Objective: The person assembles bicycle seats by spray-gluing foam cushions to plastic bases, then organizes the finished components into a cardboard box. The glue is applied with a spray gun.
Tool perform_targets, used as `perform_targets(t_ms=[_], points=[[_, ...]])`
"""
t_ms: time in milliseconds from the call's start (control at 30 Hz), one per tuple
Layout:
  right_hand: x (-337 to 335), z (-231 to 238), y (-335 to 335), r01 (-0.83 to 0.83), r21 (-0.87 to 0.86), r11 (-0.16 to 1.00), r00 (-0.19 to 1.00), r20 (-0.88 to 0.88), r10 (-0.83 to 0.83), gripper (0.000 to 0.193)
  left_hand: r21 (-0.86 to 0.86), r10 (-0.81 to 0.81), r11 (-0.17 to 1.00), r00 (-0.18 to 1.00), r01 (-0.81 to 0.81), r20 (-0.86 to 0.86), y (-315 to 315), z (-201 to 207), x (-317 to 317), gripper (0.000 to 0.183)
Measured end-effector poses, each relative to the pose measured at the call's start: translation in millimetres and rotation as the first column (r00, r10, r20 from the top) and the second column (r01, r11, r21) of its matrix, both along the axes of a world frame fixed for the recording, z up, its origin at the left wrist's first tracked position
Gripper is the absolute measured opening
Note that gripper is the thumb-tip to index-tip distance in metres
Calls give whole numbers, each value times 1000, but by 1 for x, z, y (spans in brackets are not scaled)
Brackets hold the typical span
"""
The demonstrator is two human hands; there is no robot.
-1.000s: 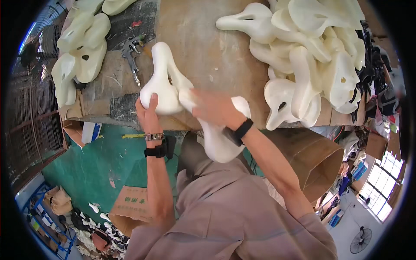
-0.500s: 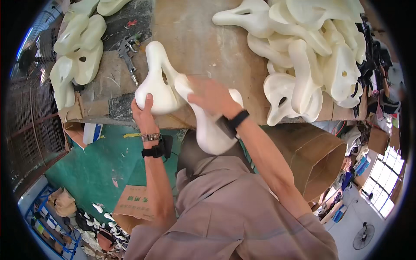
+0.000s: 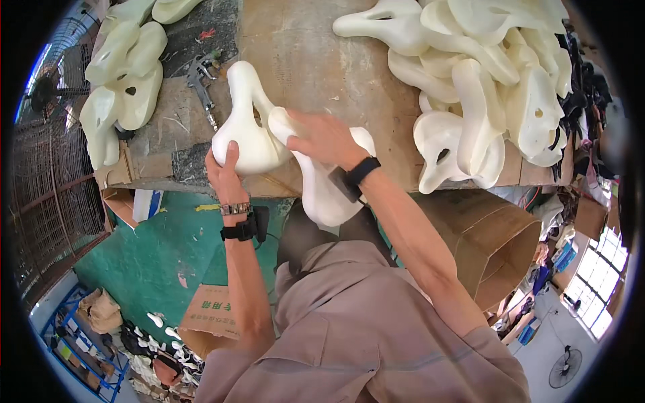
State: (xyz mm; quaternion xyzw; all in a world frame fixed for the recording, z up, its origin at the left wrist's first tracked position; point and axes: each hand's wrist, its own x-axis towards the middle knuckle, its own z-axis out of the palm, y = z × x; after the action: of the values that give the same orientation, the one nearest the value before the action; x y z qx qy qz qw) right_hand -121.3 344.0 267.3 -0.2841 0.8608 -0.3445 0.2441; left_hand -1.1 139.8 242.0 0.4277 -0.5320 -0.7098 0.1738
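Observation:
My left hand [image 3: 226, 174] grips the wide end of a cream foam bicycle saddle pad [image 3: 243, 144], thumb on top. That pad stands nose-up at the bench's near edge, its central slot showing. My right hand [image 3: 326, 138] is closed over more cream saddle foam [image 3: 327, 195], thumb and fingers around its upper part. A rounded tip of foam shows beside the fingertips, touching or overlapping the left-hand pad. The foam's wide lower end hangs past the bench edge. My palm hides its middle, so I cannot tell whether it is a single piece.
Heaped saddle pads [image 3: 480, 87] cover the bench's right side; several more [image 3: 124, 84] lie at left. A metal spray gun [image 3: 201, 87] rests on the cardboard-covered bench [image 3: 289, 33]. Below are an open carton [image 3: 497, 248] at right and another box [image 3: 211, 319] at lower left.
The right hand, blurred before, is now sharp, and the foam under it has risen slightly. The left hand keeps its hold on its pad. The whole view has shifted a little.

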Motion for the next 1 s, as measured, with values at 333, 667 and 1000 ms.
perform_targets(t_ms=[333,667,1000], points=[[53,17,23,103,-110,989,944,-301,-132,64,127,152,980,988,-153,16,-8,24,7,49],[33,45,11,181,-198,963,899,-364,-243,67,364,236,915,962,-172,-139,24,44,2,47],[5,80,29,-2,-79,997,933,-358,-27,62,-137,-62,990,964,26,-259,40,62,-2,59]])
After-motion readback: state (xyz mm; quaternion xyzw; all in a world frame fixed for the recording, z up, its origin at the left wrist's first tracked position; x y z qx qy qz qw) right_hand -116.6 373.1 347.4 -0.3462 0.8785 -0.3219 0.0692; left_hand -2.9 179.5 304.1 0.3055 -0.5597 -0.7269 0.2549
